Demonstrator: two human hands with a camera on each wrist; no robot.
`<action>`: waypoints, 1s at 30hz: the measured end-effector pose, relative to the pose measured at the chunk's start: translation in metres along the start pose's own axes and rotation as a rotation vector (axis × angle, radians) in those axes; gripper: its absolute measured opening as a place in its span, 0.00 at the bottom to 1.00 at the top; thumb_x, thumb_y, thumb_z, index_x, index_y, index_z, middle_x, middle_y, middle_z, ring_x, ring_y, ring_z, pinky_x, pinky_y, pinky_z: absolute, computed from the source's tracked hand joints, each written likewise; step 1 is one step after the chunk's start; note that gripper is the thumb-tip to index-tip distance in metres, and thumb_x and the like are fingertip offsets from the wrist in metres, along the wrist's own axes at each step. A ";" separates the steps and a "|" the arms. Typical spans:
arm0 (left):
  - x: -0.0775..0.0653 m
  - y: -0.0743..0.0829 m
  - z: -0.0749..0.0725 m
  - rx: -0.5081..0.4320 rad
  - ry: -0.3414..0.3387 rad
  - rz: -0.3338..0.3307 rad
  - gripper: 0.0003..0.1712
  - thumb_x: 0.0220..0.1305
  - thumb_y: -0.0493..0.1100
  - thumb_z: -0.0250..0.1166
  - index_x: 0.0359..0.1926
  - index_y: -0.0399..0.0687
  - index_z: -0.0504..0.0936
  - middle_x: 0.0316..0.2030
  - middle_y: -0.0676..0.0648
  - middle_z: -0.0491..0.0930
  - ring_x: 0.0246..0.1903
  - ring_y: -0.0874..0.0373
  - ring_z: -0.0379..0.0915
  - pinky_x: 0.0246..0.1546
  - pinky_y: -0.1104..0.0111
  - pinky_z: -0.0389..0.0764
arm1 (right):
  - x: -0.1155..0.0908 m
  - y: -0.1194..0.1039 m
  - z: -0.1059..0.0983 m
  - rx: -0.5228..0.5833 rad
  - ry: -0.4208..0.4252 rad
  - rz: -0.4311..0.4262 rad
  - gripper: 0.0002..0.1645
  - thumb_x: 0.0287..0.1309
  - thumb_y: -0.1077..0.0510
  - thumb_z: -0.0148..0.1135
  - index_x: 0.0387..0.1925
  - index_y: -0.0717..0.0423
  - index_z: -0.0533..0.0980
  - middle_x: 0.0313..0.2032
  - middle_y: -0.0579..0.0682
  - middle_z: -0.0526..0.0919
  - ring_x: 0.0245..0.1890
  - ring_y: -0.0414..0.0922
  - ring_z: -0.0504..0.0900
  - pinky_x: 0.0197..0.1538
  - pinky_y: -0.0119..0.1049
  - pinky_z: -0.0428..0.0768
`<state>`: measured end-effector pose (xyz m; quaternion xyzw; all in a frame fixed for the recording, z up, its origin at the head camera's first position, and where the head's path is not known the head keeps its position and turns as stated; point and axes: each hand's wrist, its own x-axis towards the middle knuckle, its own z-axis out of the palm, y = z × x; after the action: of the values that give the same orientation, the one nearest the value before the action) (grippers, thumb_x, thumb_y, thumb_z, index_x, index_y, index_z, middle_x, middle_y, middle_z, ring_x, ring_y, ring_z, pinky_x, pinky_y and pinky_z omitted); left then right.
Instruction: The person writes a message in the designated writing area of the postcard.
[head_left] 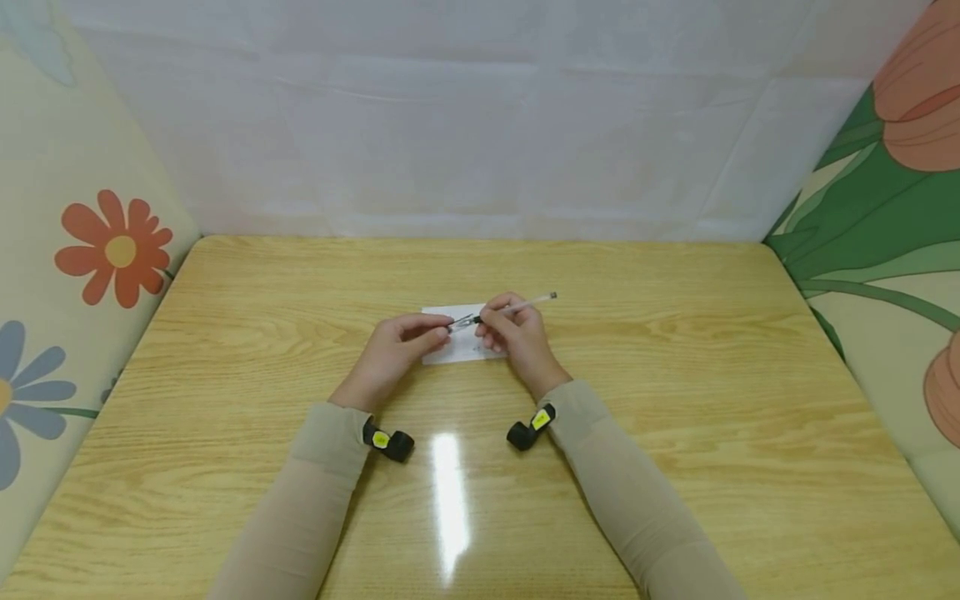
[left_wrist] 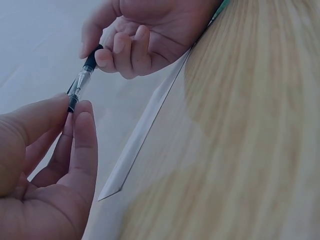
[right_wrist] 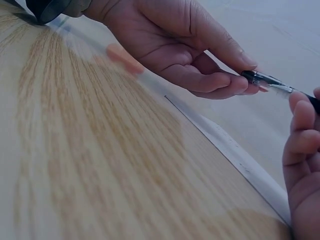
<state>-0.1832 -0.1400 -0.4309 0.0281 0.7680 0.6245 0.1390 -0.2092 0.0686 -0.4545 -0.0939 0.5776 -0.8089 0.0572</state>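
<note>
My left hand (head_left: 395,346) and right hand (head_left: 525,340) meet over a white sheet of paper (head_left: 444,353) on the table. Between them is a pen (head_left: 538,301) with a pale barrel and a black grip section. My right fingers pinch it near that dark section, and its rear end sticks out to the right. At the tip end sits a clear cap (left_wrist: 81,82) with a dark clip and dark end. Left thumb and fingers pinch the cap's end. Whether the cap is fully seated cannot be told.
The wood-grain table (head_left: 712,400) spreads around both arms. A white sheet (head_left: 480,125) hangs behind its far edge, and flower-patterned panels (head_left: 120,250) flank it left and right. Each wrist carries a small black camera (head_left: 393,444).
</note>
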 end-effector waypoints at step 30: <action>-0.001 0.000 0.004 -0.118 0.051 0.075 0.18 0.70 0.39 0.67 0.57 0.34 0.82 0.52 0.41 0.83 0.47 0.59 0.82 0.51 0.72 0.81 | 0.001 0.004 -0.001 0.128 -0.085 -0.006 0.08 0.67 0.69 0.56 0.33 0.55 0.74 0.23 0.48 0.84 0.19 0.37 0.77 0.23 0.23 0.73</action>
<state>-0.1815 -0.1364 -0.4315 0.0327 0.7314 0.6741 0.0974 -0.2108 0.0681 -0.4582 -0.1259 0.5212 -0.8398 0.0852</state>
